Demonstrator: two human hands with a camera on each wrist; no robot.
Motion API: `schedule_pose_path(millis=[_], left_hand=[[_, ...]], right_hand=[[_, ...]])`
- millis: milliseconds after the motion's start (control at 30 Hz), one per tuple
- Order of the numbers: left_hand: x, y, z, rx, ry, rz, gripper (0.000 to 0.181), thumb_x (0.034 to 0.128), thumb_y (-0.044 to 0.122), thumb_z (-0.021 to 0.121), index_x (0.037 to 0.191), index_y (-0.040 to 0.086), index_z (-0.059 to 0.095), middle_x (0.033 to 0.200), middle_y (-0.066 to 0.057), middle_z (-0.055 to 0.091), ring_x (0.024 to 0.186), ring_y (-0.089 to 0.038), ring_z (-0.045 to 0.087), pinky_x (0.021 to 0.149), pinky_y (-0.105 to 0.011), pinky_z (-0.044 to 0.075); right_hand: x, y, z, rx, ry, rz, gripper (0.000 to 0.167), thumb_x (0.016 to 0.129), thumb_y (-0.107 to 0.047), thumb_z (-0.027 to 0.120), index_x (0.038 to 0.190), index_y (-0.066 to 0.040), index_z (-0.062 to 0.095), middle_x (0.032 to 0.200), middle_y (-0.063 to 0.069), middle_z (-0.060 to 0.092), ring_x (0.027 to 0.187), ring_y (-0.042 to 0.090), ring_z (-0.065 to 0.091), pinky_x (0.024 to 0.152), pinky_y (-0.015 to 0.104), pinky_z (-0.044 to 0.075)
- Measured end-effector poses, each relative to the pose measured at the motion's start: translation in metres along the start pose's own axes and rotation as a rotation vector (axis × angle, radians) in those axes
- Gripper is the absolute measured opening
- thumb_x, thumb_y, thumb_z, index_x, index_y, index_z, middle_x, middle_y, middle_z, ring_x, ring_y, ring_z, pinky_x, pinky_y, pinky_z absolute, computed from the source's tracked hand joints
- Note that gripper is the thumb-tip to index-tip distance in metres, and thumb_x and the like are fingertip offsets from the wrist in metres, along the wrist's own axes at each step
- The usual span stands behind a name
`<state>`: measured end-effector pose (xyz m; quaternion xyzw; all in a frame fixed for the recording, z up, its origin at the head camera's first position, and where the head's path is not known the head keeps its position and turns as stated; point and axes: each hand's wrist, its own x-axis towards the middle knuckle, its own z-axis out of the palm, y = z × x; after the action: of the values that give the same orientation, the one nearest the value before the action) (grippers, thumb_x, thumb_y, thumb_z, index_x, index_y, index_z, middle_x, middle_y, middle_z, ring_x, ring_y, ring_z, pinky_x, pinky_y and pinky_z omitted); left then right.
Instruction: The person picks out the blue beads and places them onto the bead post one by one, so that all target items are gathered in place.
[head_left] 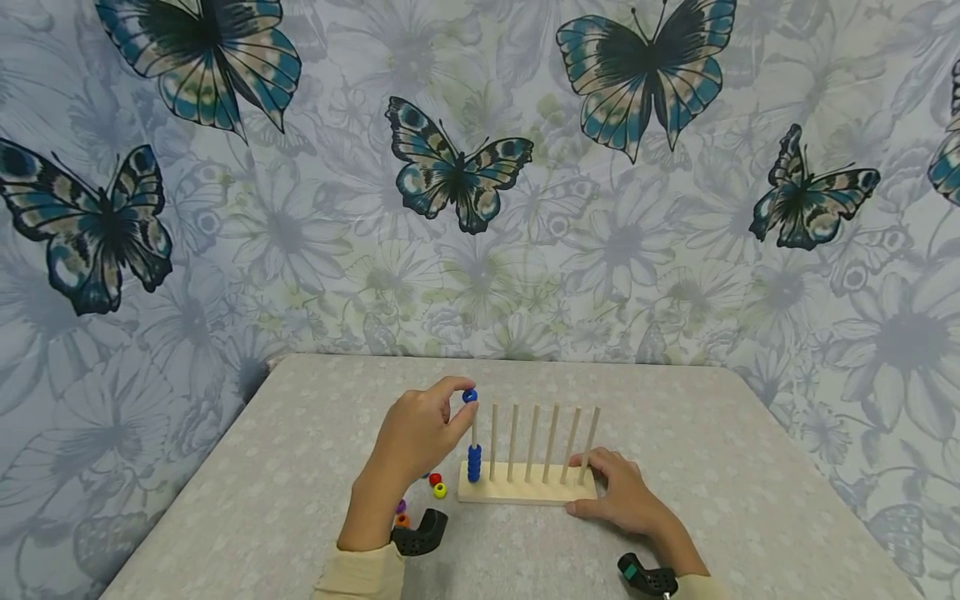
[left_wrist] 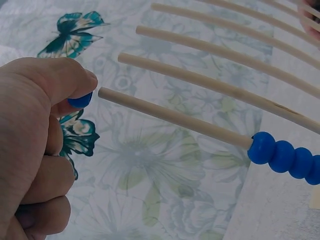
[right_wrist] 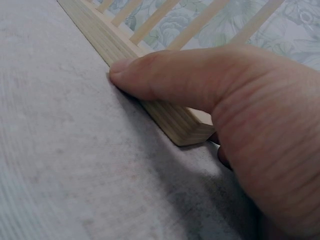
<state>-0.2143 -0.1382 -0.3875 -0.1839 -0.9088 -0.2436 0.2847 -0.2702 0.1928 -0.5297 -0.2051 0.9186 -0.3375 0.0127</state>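
Note:
Between thumb and index finger, my left hand (head_left: 416, 429) pinches a blue bead (head_left: 469, 396) just above the tip of the leftmost peg (left_wrist: 170, 117). In the left wrist view the pinched bead (left_wrist: 80, 101) is apart from that peg's end. Several blue beads (head_left: 474, 463) are stacked low on the same peg. The other upright pegs of the wooden peg stand carry no beads. My right hand (head_left: 626, 496) grips the right end of the stand's base (head_left: 525, 492), with the thumb (right_wrist: 150, 75) along its front edge.
Loose beads lie left of the stand: a red bead (head_left: 435, 478), a yellow bead (head_left: 440, 491), an orange bead (head_left: 402, 521) and a purple bead (head_left: 401, 506), partly behind my left wrist. A pale patterned cloth covers the table (head_left: 750, 500). Behind it rises a butterfly-print backdrop (head_left: 480, 283).

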Motion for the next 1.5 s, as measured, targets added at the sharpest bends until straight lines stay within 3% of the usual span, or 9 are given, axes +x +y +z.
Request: schedule_pose_path(millis=[367, 667, 1500], left_hand=[[-0.0013, 0.0019, 0.0049, -0.007, -0.034, -0.036, 0.027, 0.096, 0.029, 0.068, 0.121, 0.018, 0.069, 0.05, 0.015, 0.034, 0.04, 0.001, 0.026, 0.04, -0.02, 0.026], [0.0, 0.0013, 0.0066, 0.011, -0.022, -0.009, 0.027, 0.0958, 0.03, 0.068, 0.12, 0.018, 0.07, 0.05, 0.014, 0.032, 0.041, 0.001, 0.024, 0.041, -0.019, 0.022], [0.0001, 0.0027, 0.0066, -0.012, -0.069, -0.068, 0.028, 0.097, 0.034, 0.067, 0.119, 0.018, 0.072, 0.048, 0.014, 0.032, 0.041, 0.0, 0.024, 0.041, -0.02, 0.023]], right_hand=[[-0.0017, 0.0, -0.002, 0.017, -0.017, 0.002, 0.056, 0.07, -0.055, 0.086, 0.118, -0.038, 0.063, 0.113, -0.019, 0.061, 0.111, 0.009, 0.053, 0.093, 0.042, 0.029], [-0.0012, -0.0021, -0.0003, 0.02, -0.009, -0.012, 0.055, 0.071, -0.052, 0.086, 0.118, -0.037, 0.062, 0.113, -0.019, 0.06, 0.114, 0.014, 0.054, 0.093, 0.043, 0.029], [-0.0004, -0.0016, -0.0002, 0.01, -0.001, -0.015, 0.056, 0.07, -0.052, 0.087, 0.118, -0.036, 0.063, 0.112, -0.018, 0.06, 0.112, 0.013, 0.054, 0.091, 0.041, 0.029]])
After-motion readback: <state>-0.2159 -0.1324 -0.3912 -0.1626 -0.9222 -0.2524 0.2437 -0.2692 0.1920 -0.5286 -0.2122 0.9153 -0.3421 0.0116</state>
